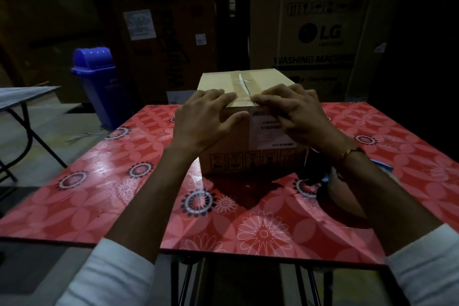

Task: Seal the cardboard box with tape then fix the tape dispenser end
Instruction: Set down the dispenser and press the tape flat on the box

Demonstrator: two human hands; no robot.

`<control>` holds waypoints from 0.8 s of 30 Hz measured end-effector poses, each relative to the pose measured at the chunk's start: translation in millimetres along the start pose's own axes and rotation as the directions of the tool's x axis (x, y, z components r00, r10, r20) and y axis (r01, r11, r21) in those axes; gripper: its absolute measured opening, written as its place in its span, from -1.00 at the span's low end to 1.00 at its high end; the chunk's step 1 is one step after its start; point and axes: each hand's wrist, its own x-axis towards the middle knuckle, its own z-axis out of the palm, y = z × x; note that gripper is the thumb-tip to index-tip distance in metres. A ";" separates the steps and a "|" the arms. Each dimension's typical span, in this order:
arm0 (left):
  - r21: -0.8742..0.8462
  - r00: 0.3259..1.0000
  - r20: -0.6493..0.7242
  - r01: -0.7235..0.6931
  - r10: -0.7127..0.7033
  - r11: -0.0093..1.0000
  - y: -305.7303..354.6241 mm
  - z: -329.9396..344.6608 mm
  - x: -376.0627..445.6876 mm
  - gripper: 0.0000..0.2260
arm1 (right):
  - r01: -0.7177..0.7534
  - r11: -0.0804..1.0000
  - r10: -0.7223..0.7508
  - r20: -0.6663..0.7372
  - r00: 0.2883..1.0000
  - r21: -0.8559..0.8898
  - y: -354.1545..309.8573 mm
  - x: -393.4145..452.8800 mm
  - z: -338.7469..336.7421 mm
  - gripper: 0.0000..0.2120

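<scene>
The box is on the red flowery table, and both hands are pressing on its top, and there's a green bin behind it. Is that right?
Almost. The bin is blue, not green, as the head view shows. The rest holds: the box sits on the red flowery table, with the left hand and right hand pressing on its top near edge.

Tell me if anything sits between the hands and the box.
Nothing visible does. The left hand and right hand both lie flat on the box at its near top edge, fingertips meeting over the tape strip along the seam. The dark object by the right wrist is off to the side.
</scene>
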 end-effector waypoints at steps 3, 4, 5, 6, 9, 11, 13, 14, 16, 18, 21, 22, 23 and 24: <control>-0.051 1.000 0.017 0.012 -0.011 0.999 -1.5 -0.9 -0.8 -0.32 | -0.033 0.998 0.036 -0.037 0.999 0.060 -0.3 -1.8 -0.1 -0.59; -0.060 1.000 0.021 0.018 -0.017 0.998 0.0 -2.9 -0.6 -0.31 | -0.040 0.997 0.044 -0.055 0.998 0.065 -2.0 -2.6 0.2 -0.60; -0.063 1.000 0.023 0.023 -0.021 0.998 2.4 -4.4 0.2 -0.30 | -0.043 0.997 0.047 -0.067 0.997 0.063 -3.7 -2.9 0.9 -0.60; -0.061 0.999 0.024 0.026 -0.024 0.998 5.4 -5.5 1.0 -0.31 | -0.046 0.997 0.050 -0.070 0.996 0.059 -5.7 -2.9 1.1 -0.59; -0.064 0.998 0.012 0.056 -0.056 0.996 10.4 -4.7 3.9 -0.34 | -0.079 0.995 0.083 -0.077 0.994 0.054 -9.7 -1.1 0.2 -0.49; -0.073 0.998 -0.005 0.058 -0.059 0.996 8.2 -1.9 3.3 -0.38 | -0.101 0.993 0.106 -0.098 0.990 0.055 -12.2 1.0 1.3 -0.53; -0.074 0.999 -0.016 0.042 -0.043 0.996 5.2 -1.1 1.6 -0.39 | -0.111 0.992 0.118 -0.118 0.986 0.067 -14.2 2.3 3.7 -0.58; -0.074 0.999 -0.017 0.037 -0.039 0.997 4.3 -1.8 1.1 -0.38 | -0.111 0.991 0.120 -0.123 0.985 0.079 -14.3 2.3 4.3 -0.58; -0.075 0.999 -0.008 0.036 -0.037 0.997 3.3 -2.0 1.2 -0.36 | -0.093 0.990 0.105 -0.112 0.988 0.101 -12.2 1.8 2.7 -0.55; -0.076 0.999 -0.001 0.043 -0.043 0.996 3.2 -1.4 2.2 -0.31 | -0.052 0.993 0.061 -0.078 0.995 0.109 -6.6 0.3 -0.4 -0.55; -0.065 0.999 0.021 0.049 -0.048 0.997 4.6 -1.3 2.2 -0.20 | -0.017 0.994 0.020 -0.028 0.999 0.106 1.9 -0.8 -3.2 -0.59; -0.052 0.999 0.032 0.043 -0.041 0.998 5.4 -1.8 1.7 -0.18 | -0.017 0.995 0.019 -0.022 1.000 0.101 1.8 -0.7 -3.3 -0.59; -0.042 0.999 0.038 0.037 -0.036 0.998 5.6 -1.9 1.3 -0.16 | -0.022 0.996 0.024 -0.025 0.999 0.089 0.3 -0.5 -2.8 -0.58; -0.039 0.999 0.038 0.035 -0.033 0.999 5.8 -2.3 1.0 -0.16 | -0.030 0.997 0.032 -0.029 0.999 0.069 -1.8 -0.6 -1.9 -0.57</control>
